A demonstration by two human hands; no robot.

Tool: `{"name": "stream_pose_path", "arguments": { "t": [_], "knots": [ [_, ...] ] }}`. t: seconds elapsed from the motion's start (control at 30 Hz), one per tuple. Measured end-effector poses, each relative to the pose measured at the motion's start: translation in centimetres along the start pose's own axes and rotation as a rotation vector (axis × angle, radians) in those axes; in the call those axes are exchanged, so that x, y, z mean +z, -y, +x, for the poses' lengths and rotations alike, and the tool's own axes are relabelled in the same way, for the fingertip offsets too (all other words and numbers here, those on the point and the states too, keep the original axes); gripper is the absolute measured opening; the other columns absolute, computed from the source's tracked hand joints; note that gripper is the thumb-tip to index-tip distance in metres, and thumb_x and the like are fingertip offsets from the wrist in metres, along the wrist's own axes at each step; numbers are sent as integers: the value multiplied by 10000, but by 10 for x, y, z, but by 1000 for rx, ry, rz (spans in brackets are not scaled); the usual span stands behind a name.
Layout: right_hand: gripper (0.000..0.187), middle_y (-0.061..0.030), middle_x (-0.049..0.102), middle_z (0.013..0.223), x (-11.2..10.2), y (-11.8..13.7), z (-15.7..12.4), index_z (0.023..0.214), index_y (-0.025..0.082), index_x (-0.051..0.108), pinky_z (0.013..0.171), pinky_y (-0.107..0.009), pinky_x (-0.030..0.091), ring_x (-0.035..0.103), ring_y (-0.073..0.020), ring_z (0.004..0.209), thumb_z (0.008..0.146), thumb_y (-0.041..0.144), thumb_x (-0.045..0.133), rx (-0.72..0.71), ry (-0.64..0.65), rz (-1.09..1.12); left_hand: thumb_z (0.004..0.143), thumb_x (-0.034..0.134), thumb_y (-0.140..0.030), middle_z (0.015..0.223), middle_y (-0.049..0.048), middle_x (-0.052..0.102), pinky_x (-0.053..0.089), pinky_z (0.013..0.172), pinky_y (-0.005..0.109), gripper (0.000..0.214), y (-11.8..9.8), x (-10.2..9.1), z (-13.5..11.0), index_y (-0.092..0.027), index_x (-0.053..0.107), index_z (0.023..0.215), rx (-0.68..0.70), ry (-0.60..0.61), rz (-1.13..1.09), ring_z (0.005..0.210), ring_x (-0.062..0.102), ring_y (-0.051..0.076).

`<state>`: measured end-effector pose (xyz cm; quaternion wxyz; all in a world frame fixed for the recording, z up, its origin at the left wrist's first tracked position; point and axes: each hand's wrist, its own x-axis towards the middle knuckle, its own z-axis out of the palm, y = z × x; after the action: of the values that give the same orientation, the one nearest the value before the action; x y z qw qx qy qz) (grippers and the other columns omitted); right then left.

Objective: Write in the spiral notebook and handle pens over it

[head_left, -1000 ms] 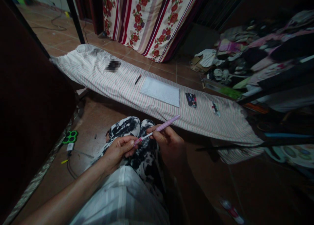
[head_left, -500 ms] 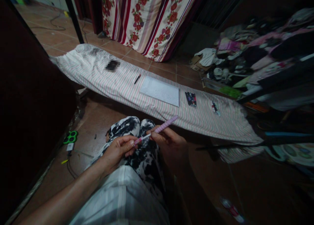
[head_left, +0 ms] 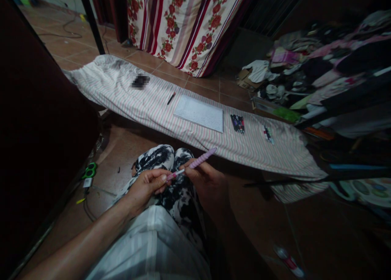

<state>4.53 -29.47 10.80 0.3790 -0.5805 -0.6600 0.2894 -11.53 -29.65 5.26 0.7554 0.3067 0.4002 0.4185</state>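
A pink pen [head_left: 200,160] with a ribbed barrel is held over my lap by both hands. My right hand [head_left: 207,182] grips its barrel, fingers closed. My left hand [head_left: 148,186] pinches the pen's cap end between thumb and fingers. My knees in black-and-white patterned trousers [head_left: 166,160] lie just under the hands. Beyond them a striped cloth [head_left: 183,109] stretches across the tiled floor, with a spiral notebook [head_left: 200,113], a dark pen [head_left: 171,98] and a bunch of markers [head_left: 237,123] on it.
A small dark object [head_left: 140,81] and another marker [head_left: 268,134] lie on the cloth. Green scissors [head_left: 88,171] rest on the floor at left beside dark furniture [head_left: 36,129]. A flowered curtain [head_left: 186,23] hangs behind. Piled clothes [head_left: 320,68] crowd the right.
The pen's far end has dropped slightly and drawn leftward, with my right hand sliding closer to my left. The view shifted a little.
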Motion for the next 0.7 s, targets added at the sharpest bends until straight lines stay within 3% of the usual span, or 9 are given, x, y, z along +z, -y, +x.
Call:
{"name": "stream_pose_path", "arguments": {
  "t": [0.23, 0.7],
  "knots": [
    [128, 0, 685, 756, 3, -2, -4, 787, 208, 631, 631, -222, 485, 647, -153, 685, 807, 289, 534, 66, -4, 202, 648, 717, -354, 627, 16, 554, 172, 467, 209, 306, 0, 0, 0, -100, 702, 819, -4, -2, -14, 485, 339, 51],
    [124, 3, 698, 756, 2, -2, -5, 788, 206, 638, 616, -209, 491, 659, -146, 681, 802, 293, 552, 75, -45, 225, 678, 692, -351, 602, -2, 536, 164, 441, 199, 283, -3, 3, 1, -97, 694, 802, 12, 28, 5, 453, 329, 33]
  ]
}}
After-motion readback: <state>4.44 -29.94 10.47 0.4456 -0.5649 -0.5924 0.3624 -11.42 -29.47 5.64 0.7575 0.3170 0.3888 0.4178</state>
